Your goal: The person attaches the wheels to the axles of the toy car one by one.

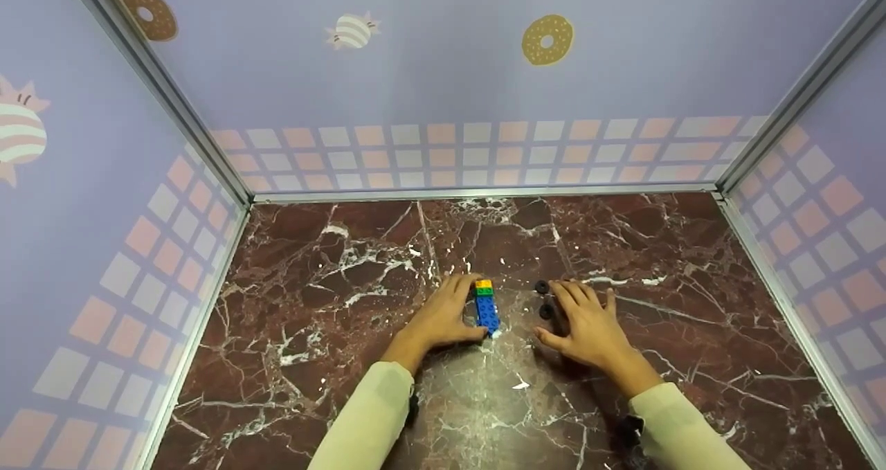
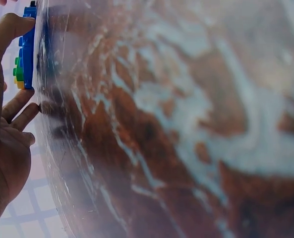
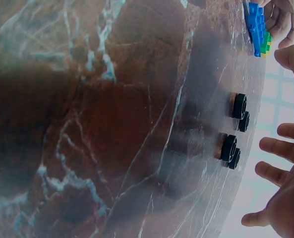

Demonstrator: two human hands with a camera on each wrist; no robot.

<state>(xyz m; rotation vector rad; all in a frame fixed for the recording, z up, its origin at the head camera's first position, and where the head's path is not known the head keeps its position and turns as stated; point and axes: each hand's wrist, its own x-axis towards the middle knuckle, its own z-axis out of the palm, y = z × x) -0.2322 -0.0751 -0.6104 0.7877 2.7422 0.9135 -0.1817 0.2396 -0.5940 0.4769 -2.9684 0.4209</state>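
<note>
My left hand point(image 1: 441, 315) pinches a small building-brick assembly point(image 1: 487, 312) lengthwise, thumb at its near end and fingertips at its far end. The assembly is a long blue studded body with a green brick point(image 1: 484, 292) and a yellow brick point(image 1: 483, 284) at the far end. In the left wrist view the blue part point(image 2: 29, 47) shows side-on between thumb and fingertips. To the right, my right hand point(image 1: 590, 326) has its fingers spread beside several small black toy wheels point(image 3: 240, 105). Nothing is seen in its grasp; whether a fingertip touches the wheels I cannot tell.
Both hands are over a dark red-brown marbled tabletop point(image 1: 332, 380) with white veins. Purple patterned panels point(image 1: 443, 75) wall it in at the back, left and right. A metal strip point(image 1: 484, 194) runs along the back edge.
</note>
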